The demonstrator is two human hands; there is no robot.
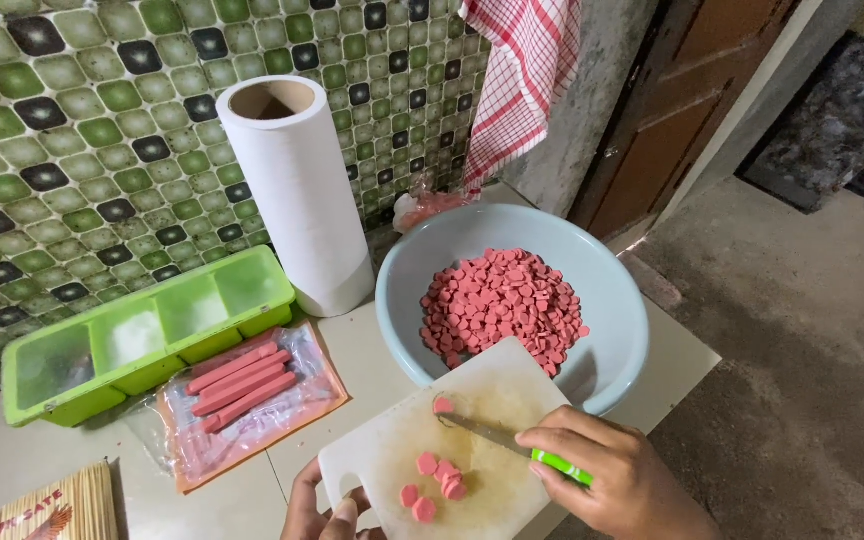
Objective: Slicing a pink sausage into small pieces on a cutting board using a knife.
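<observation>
**kitchen_lurker:** Sausage slicing looks mostly done from where I'm standing. Right hand (620, 480) is closed tight round the green handle of a knife (497, 436), blade pointing away from the grip toward the bowl (607, 300). Board (472, 440) is tipped onto the bowl's rim, and one slice (443, 405) sits just off the blade tip at the bowl end. A little cluster of slices (434, 485) lies on the near side of the blade, between the two hands.

**tile_fan:** What's the other hand up to?

**kitchen_lurker:** Left hand (324, 512) grips the board's near corner, fingers curled over the edge by the handle hole, nothing else in it. Bowl already has a big heap of slices (500, 305), so I'd say most of the batch is cut. Still left: those few slices on the board, plus whole sausages (240, 383) in the open pack (252, 410), well off to the left of that hand, by the green tray (147, 335). Can't tell exactly how many are left in the pack.
</observation>
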